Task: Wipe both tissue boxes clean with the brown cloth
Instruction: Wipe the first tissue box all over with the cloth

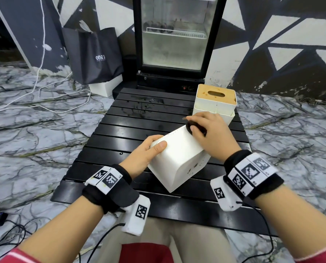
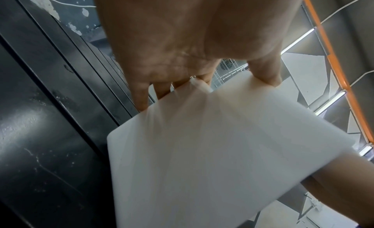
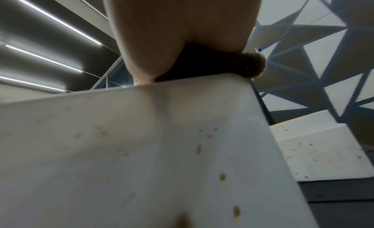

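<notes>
Midway, I judge: the left hand (image 1: 145,158) steadies the tilted white tissue box (image 1: 179,160) on the slatted black table (image 1: 124,128), fingers (image 2: 141,95) curled round its far edge. Brown spots still dot its near side. The right hand (image 1: 207,133) presses the bunched brown cloth (image 1: 193,128) onto its upper corner. The second, wooden-topped tissue box (image 1: 215,103) stands just behind, speckled and apparently unwiped.

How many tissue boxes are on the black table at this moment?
2. One tissue box is tilted near the table's front, held by the left hand while the right hand presses the brown cloth on it. The second box stands upright behind, at the far right.
</notes>
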A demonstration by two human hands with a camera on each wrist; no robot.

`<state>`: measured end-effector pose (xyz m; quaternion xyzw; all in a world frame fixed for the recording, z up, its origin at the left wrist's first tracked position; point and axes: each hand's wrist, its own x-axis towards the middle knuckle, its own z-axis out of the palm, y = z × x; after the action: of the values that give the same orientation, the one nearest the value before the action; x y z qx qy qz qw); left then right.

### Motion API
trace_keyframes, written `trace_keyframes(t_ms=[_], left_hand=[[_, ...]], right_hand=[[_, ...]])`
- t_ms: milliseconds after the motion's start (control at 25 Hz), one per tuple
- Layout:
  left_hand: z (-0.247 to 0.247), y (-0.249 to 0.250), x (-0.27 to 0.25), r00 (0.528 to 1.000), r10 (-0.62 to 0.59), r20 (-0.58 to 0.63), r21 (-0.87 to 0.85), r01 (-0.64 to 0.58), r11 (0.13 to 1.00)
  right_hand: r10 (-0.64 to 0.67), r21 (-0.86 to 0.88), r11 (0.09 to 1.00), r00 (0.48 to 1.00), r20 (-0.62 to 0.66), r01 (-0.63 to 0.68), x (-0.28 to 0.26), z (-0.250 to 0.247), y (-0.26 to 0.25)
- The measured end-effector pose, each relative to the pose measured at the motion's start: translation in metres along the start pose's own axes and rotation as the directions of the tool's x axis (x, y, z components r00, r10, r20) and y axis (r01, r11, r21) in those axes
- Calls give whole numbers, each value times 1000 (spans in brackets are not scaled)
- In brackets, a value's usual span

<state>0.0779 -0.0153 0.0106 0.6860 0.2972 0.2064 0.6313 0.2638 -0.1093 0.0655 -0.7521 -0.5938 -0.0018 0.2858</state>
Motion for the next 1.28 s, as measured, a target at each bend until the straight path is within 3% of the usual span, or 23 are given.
trace_keyframes(t_ms=[240, 360, 480, 560, 640, 840, 1000, 1080, 1280], left_hand=[[-7, -1, 3, 999, -10, 43, 18, 9, 1000], [-22, 2, 8, 997, -29, 75, 105, 21, 994], [-36, 11, 14, 998, -13, -60, 115, 20, 993], [-39, 17, 13, 977, 53, -209, 183, -14, 983], [-36, 24, 6, 962, 117, -245, 258, -52, 965], [-23, 25, -3, 985, 144, -99, 454, -84, 887], [-31, 25, 1, 986, 127, -111, 364, -79, 928], [-41, 26, 3, 982, 129, -138, 342, -75, 937], [-53, 24, 6, 933, 109, -343, 354, 20, 935]], right_hand=[[200, 348, 912, 976, 87, -218, 17, -14, 15], [360, 553, 749, 925, 122, -365, 15, -13, 19], [475, 720, 529, 860, 188, -449, 7, -13, 23], [506, 757, 472, 842, 187, -452, 2, -16, 21], [496, 756, 504, 856, 143, -419, 1, -17, 19], [362, 675, 659, 926, 102, -332, -2, -10, 6], [305, 620, 729, 948, 87, -291, -11, -6, 4], [279, 612, 740, 955, 98, -278, -17, -7, 2], [161, 547, 803, 970, 185, -237, -29, -8, -8]])
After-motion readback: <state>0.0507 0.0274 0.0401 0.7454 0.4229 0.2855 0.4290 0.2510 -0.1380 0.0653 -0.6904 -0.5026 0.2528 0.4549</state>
